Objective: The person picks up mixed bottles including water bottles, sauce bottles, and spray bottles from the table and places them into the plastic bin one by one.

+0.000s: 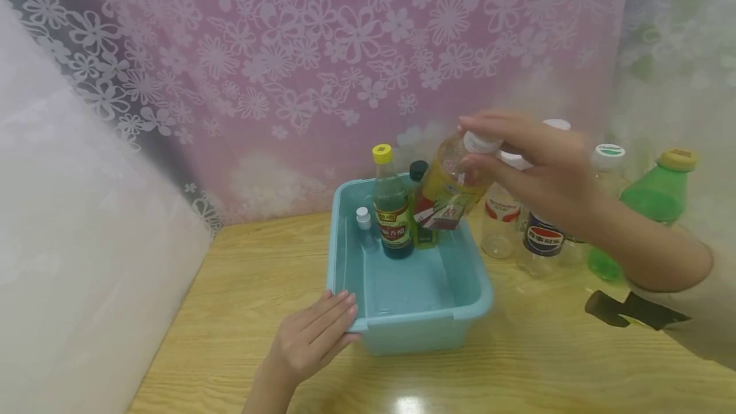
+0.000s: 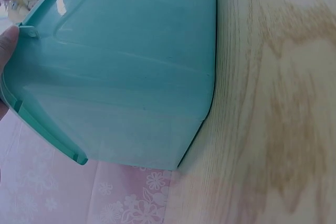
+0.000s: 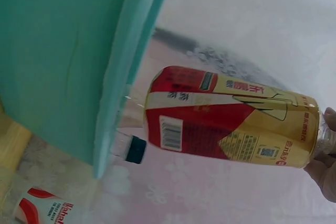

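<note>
My right hand [image 1: 546,168] holds a plastic drink bottle [image 1: 451,187] by its white-capped neck, tilted over the back right of a light blue plastic tub [image 1: 411,323]. In the right wrist view this red and yellow label [image 3: 231,119] shows beside the tub's rim [image 3: 123,72]. My left hand [image 1: 313,340] grips the tub's near left corner, fingers over the rim and thumb outside. Inside the tub stand a yellow-capped sauce bottle [image 1: 393,216], a dark-capped bottle [image 1: 425,238] partly hidden behind the held one, and a small clear bottle [image 1: 366,229] with a white cap.
Right of the tub stand several bottles on the wooden table [image 1: 259,260]: a clear one with a red and white label [image 1: 500,222], a Pepsi-type bottle [image 1: 542,241] and a green bottle [image 1: 658,200] with a yellow cap. A flowered pink curtain [image 1: 356,69] hangs behind.
</note>
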Motion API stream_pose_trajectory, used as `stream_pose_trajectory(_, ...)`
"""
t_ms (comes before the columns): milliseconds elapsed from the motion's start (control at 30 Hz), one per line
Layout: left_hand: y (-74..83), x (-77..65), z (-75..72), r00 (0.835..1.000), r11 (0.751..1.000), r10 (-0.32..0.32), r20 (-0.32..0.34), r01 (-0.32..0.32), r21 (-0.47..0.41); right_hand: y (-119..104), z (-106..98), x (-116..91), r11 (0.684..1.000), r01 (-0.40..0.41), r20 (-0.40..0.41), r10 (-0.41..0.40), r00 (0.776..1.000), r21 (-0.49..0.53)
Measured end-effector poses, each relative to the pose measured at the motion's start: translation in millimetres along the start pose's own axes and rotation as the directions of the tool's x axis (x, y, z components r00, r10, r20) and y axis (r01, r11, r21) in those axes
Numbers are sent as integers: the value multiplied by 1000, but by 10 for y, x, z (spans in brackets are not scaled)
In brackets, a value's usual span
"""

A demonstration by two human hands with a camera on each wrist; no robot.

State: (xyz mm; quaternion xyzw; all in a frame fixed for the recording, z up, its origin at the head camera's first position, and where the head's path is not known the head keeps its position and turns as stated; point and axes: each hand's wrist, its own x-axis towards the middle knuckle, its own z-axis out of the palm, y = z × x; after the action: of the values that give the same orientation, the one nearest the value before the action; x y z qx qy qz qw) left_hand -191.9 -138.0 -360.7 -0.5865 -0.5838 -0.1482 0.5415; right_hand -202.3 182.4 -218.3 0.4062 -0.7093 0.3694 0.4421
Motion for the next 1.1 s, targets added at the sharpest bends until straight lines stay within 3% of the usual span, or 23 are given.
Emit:
stream_pose_trajectory(300,10,-9,-9,1000,1000,7,-5,-7,4,121,310,165,989,-113,152,98,984,97)
stream_pose_trajectory(500,11,-6,12,1000,1000,10,0,-10,-2,155,467,256,991,-127,228,113,967,49)
stream_pose_trajectory(733,-4,0,16,1000,1000,25,-13,-25,10,133,659,369,980,-178,412,200,889,-92)
stream_pose_trajectory(1100,-8,1,14,1000,1000,26,-15,-26,5,162,897,508,947,-305,575,305,759,-99)
